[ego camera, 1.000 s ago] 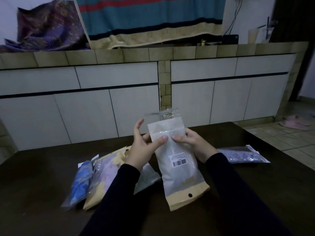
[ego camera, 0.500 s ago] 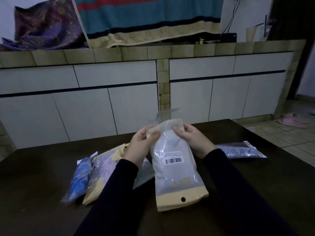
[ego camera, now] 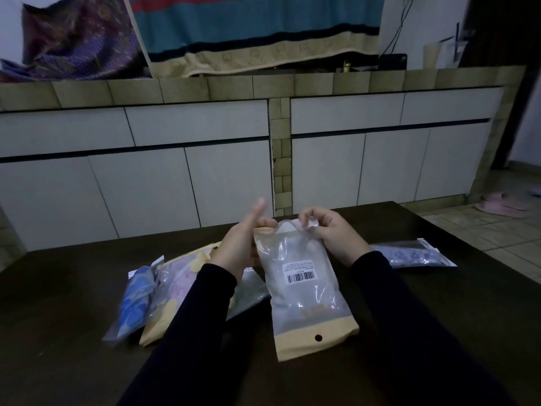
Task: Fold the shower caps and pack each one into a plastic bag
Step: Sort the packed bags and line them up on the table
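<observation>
- a frosted plastic bag (ego camera: 304, 285) is standing tilted on the dark table (ego camera: 439, 303), its stiff cream band with a punched hole at the near end and a barcode label midway; a pale shower cap seems to be filling it, though the film is blurring the contents.
- the right hand (ego camera: 333, 232) is pinching the thin clear flap at the far, upper end of the bag, fingers curled over its edge.
- the left hand (ego camera: 243, 244) is bracing the bag's left edge just below that pinch; the thumb is sticking up, and whether the other fingers are closing round the bag i cannot tell, as they are lying behind it.
- judging from this, the flap is being folded down to seal; doing it well is meaning keeping the flap flat and square, pressing the air out first, and stopping the slippery film from creasing or sticking crooked.
- left of the grip, packed bags (ego camera: 164, 291) with blue, pink and yellow prints are overlapping in a loose pile, glossy and crinkled.
- right of the grip, well apart, another packed bag (ego camera: 409, 254) is lying flat.
- beyond the grip, white cabinet doors (ego camera: 146, 186) under a tiled ledge are running across.
</observation>
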A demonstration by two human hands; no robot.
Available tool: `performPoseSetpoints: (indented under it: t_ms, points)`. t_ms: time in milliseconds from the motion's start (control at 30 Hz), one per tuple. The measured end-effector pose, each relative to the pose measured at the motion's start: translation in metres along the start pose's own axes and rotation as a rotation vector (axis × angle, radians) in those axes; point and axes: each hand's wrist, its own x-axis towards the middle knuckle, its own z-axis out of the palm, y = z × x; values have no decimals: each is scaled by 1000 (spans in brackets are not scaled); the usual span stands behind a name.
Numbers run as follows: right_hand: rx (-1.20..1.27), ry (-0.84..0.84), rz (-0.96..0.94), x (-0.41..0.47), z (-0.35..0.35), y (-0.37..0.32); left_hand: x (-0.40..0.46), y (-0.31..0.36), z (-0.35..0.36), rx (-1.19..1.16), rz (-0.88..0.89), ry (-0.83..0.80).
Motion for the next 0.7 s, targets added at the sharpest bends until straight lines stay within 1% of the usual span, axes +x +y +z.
performPoseSetpoints:
  t_ms: [33,167,233,333,433,467,500,533,600,667,700]
  points:
    - [10,-5,18,0,-1,-1,0,-1,1,54,31,3]
    - [61,-15,116,1,-6,2,-2,-6,3,-1,157,-46]
    - [65,5,122,2,-4,5,-2,-6,3,17,208,-32]
    - [123,78,91,1,-2,10,2,-8,0,62,245,23]
    - [266,95,137,3,-6,13,3,-9,0,81,255,24]
    - [235,82,166,4,-7,12,3,-10,2,91,258,18]
    - [148,53,178,4,-7,9,3,-10,3,94,261,18]
    - [23,19,169,2,-7,7,4,-11,4,90,261,30]
    - [-95,-51,134,0,-5,4,6,-12,3,55,253,71]
    - [-43,-58,121,-2,-3,2,8,-13,1,-6,230,82]
    - [2,-33,108,-3,-1,0,8,-12,1,-36,220,69]
